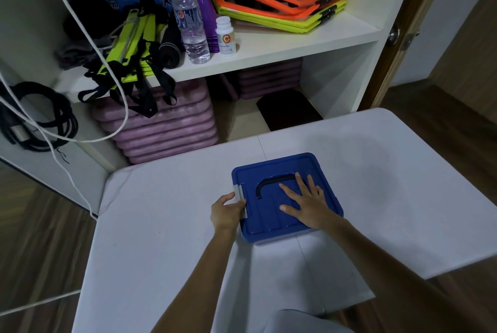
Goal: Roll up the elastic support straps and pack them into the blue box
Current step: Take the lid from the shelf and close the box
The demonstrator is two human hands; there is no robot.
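The blue box (271,214) stands on the white table (161,225), near its middle, with the lid closed and the dark handle (271,181) lying flat in a hollow of the lid. The right hand (309,205) lies flat on the lid with straight, spread fingers, pressing on the right half of it, and two fingertips reach near the handle. The left hand (227,210) is at the left side of the box, where its thumb and curled fingers hold the grey latch (240,199); the fingertips go under the edge, so I cannot see how far they reach. What is inside the box is hidden by the lid, and no strap is visible on the table. Behind the table is a white shelf unit (269,57). On its upper board stand a water bottle (189,23) and just beside it a small white pill bottle (226,36). To the left lies a bundle of yellow-green bars with black straps (137,63) hanging over the board edge; in the dim light it is hard to say what they are. Orange and yellow frames (282,7) are stacked to the right, cut off by the top edge. Below, pink mats (166,128) are piled up, partly hidden by the table, and a white cable (118,85) hangs across the front.
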